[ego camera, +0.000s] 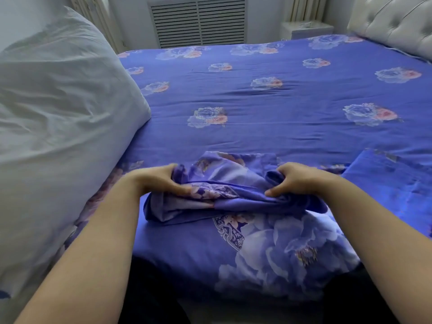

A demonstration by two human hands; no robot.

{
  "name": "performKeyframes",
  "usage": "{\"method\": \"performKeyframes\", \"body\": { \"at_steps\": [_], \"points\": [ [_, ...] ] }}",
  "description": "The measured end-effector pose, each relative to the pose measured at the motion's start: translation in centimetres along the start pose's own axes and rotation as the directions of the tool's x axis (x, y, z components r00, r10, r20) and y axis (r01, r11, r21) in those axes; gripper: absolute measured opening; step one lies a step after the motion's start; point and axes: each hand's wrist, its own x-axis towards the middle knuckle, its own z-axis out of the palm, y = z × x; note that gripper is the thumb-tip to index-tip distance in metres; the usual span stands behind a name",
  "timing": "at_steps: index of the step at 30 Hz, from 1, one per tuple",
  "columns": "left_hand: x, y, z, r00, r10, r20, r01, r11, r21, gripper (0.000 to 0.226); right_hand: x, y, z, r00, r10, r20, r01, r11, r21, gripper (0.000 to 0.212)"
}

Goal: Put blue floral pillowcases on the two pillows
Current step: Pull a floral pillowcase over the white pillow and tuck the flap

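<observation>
Pillowcase, blue floral, bunched, seemingly inside-out, between both hands' grip.

White pillow cut off left.

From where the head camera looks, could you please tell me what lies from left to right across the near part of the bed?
White pillow → left hand gripping the bunched pillowcase → right hand gripping its other end → folded blue fabric at the right edge.
</observation>
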Motion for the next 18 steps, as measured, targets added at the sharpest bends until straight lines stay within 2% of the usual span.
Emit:
{"method": "performKeyframes", "body": {
  "at_steps": [1,3,4,5,6,7,8,9,10,12,14,15,16,17,18],
  "points": [
    [-0.1,-0.1,0.4,0.994,-0.106,0.017,0.099,0.969,0.226,0.053,-0.1,0.1,0.1,0.997,0.003,-0.082,0.001,0.999,0.055,0.037],
    [0.3,-0.3,0.6,0.976,-0.184,-0.119,0.219,0.815,0.536,0.038,0.2,0.5,0.0,0.966,0.022,-0.256,0.072,0.933,0.354,0.029],
    [0.1,-0.1,0.7,0.963,-0.132,-0.237,0.251,0.765,0.594,0.026,0.3,0.5,-0.1,0.940,0.052,-0.337,0.144,0.835,0.531,0.031],
    [0.0,0.0,0.6,0.929,-0.064,-0.364,0.274,0.781,0.561,0.016,0.0,0.3,-0.1,0.915,0.088,-0.394,0.226,0.697,0.680,0.034],
    [-0.1,0.2,0.5,0.877,0.007,-0.480,0.235,0.866,0.442,0.013,-0.3,-0.2,-0.2,0.894,0.110,-0.434,0.299,0.575,0.762,0.035],
    [-0.3,0.5,0.4,0.841,0.029,-0.540,0.118,0.965,0.236,0.016,-0.7,-0.8,-0.2,0.884,0.095,-0.458,0.344,0.532,0.774,0.034],
    [-0.5,0.9,0.4,0.833,0.037,-0.552,-0.060,0.998,-0.023,0.019,-1.3,-1.5,-0.3,0.890,0.023,-0.455,0.355,0.591,0.724,0.032],
    [-1.0,1.5,0.6,0.827,0.044,-0.560,-0.224,0.940,-0.258,0.021,-2.0,-2.2,-0.4,0.919,-0.084,-0.386,0.339,0.672,0.659,0.034],
    [-1.5,2.2,0.7,0.804,0.031,-0.594,-0.345,0.838,-0.423,0.022,-2.7,-2.8,-0.5,0.951,-0.194,-0.242,0.304,0.738,0.602,0.041],
    [-2.3,3.5,0.9,0.753,0.007,-0.658,-0.486,0.680,-0.549,0.025,-4.2,-3.7,-0.9,0.955,-0.290,0.069,0.234,0.873,0.428,0.048],
    [-3.6,4.6,1.3,0.790,0.058,-0.610,-0.542,0.529,-0.653,0.019,-5.3,-3.5,-1.3,0.937,-0.240,0.254,0.176,0.952,0.252,0.033],
    [-4.4,4.8,1.2,0.837,0.105,-0.537,-0.521,0.453,-0.724,0.010,-5.7,-3.1,-1.6,0.924,-0.240,0.297,0.159,0.949,0.271,0.030],
    [-5.2,4.5,0.9,0.875,0.158,-0.457,-0.481,0.389,-0.786,0.016,-6.1,-2.7,-1.9,0.905,-0.285,0.316,0.149,0.908,0.392,0.036],
    [-6.1,3.7,0.4,0.906,0.217,-0.364,-0.420,0.352,-0.836,0.033,-6.7,-2.2,-2.3,0.878,-0.363,0.311,0.131,0.808,0.575,0.046],
    [-7.0,2.7,-0.2,0.915,0.325,-0.238,-0.342,0.316,-0.885,0.045,-7.1,-1.6,-2.9,0.856,-0.447,0.261,0.112,0.652,0.750,0.055]
  ]
}}
